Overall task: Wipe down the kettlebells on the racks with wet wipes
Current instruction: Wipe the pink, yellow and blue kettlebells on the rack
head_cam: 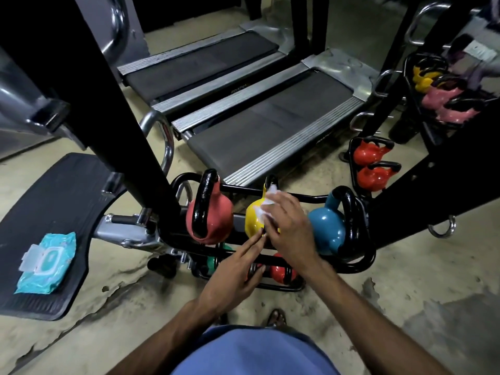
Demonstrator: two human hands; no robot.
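Note:
A black tube rack [362, 262] holds a pink kettlebell [219, 220], a yellow kettlebell [253, 219] and a blue kettlebell [327, 226] on its top row. My right hand [290, 223] presses a white wet wipe [266, 205] against the yellow kettlebell's right side. My left hand [238, 269] reaches in with straight fingers, the fingertips touching the yellow kettlebell's lower front. A red kettlebell [280, 270] and a green kettlebell [212, 262] sit on the lower row, partly hidden by my hands.
A teal pack of wet wipes [46, 262] with its lid open lies on a black mat [54, 201] at left. Two treadmills [254, 123] stand behind the rack. A mirror at right reflects red kettlebells [374, 165]. A black post [121, 104] rises left of the rack.

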